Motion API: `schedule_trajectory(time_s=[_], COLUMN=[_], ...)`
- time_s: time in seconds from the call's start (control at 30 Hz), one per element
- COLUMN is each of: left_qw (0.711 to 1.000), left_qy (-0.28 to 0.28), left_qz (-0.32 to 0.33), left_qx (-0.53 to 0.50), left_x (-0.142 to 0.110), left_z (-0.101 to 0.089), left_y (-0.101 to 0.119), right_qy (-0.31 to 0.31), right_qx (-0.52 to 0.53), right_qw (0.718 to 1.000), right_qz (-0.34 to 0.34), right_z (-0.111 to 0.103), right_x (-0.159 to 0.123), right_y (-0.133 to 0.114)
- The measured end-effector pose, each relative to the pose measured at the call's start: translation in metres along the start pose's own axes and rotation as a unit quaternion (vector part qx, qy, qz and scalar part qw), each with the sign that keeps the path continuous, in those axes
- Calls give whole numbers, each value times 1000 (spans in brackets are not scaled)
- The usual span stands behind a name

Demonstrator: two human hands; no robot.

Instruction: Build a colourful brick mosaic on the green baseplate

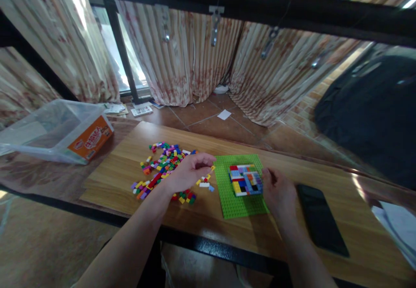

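Note:
A green baseplate lies on the wooden table, with a square block of multicoloured bricks built on it. My left hand hovers just left of the plate, fingers pinched on a small yellow brick. A heap of loose coloured bricks is spread left of and under that hand. My right hand rests at the plate's right edge, fingers curled beside the built block; whether it holds anything is hidden.
A black phone lies on the table right of my right hand. A clear plastic box with an orange label stands at the far left. Papers sit at the right edge. Curtains hang behind the table.

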State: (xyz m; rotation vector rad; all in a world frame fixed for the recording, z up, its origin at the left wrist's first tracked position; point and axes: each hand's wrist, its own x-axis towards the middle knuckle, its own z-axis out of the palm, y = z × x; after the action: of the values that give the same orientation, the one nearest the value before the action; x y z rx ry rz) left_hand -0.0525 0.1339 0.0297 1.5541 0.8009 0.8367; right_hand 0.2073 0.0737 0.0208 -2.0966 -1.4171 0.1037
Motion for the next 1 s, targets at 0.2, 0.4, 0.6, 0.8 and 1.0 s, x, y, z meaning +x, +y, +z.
schedule_trajectory(time_s=[0.2,0.4,0.6,0.8,1.0], left_qw=[999,991,961,952,952], left_qy=[0,32,16,-4,-13], left_qz=[-33,1,12,-2,-13], left_qx=[0,130,277,306,305], left_x=[0,-2,-6,-8,-10], left_z=[-5,-21,-29,-29,-24], left_y=[-2,-6,-8,-4,-3], right_qy=[25,-38,-145,-163,-178], right_qx=[110,123,70,55,72], right_qw=[991,969,938,935,931], right_qz=[-72,-209,-308,-309,-309], right_z=[4,21,40,48,60], right_x=[-5,-30,-55,-57,-60], right_y=[-12,-34,-59,-69,-73])
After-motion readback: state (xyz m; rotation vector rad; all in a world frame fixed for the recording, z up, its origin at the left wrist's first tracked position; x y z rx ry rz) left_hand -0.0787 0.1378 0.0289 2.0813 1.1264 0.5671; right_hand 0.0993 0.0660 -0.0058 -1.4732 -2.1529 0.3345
